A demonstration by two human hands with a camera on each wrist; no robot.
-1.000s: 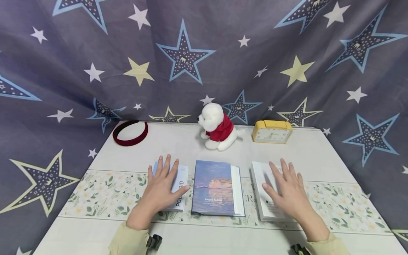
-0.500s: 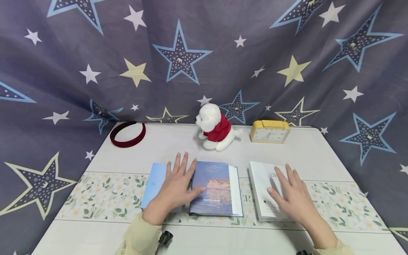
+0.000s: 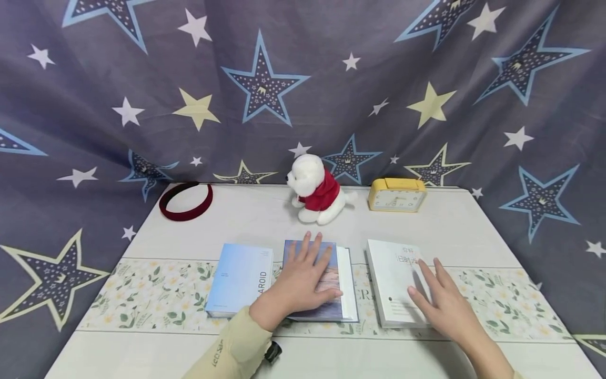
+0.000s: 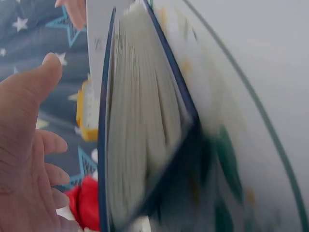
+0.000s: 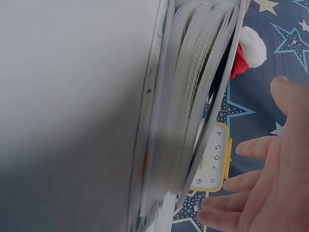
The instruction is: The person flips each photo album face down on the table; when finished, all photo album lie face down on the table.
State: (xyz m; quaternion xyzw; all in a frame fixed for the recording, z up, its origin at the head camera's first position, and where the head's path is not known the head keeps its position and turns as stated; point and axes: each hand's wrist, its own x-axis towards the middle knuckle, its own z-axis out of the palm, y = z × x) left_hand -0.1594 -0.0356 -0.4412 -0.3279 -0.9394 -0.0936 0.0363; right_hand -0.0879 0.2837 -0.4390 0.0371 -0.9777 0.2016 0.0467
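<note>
My left hand (image 3: pixel 303 276), fingers spread and extended, is over the middle photo album (image 3: pixel 347 284), hiding much of its painted seascape cover. In the left wrist view a gap shows between the palm and the cover of this album (image 4: pixel 140 106), whose page edges face the camera. My right hand (image 3: pixel 447 305) is over the right edge of a thick white album (image 3: pixel 393 279), fingers apart and holding nothing. The right wrist view shows that white album's pages (image 5: pixel 193 96) side-on, with the hand (image 5: pixel 270 179) clear of its cover. A light blue Polaroid album (image 3: pixel 236 279) lies at the left.
Behind the albums sit a dark red headband (image 3: pixel 187 210), a white plush dog (image 3: pixel 314 189) in a red top and a yellow alarm clock (image 3: pixel 397 195). A floral strip (image 3: pixel 147 295) crosses the white table (image 3: pixel 255 223). A star-patterned curtain (image 3: pixel 331 31) hangs behind.
My left hand has moved right, from the Polaroid album to over the middle album, uncovering the blue cover. My right hand has drifted slightly right and toward me. The albums have stayed in place.
</note>
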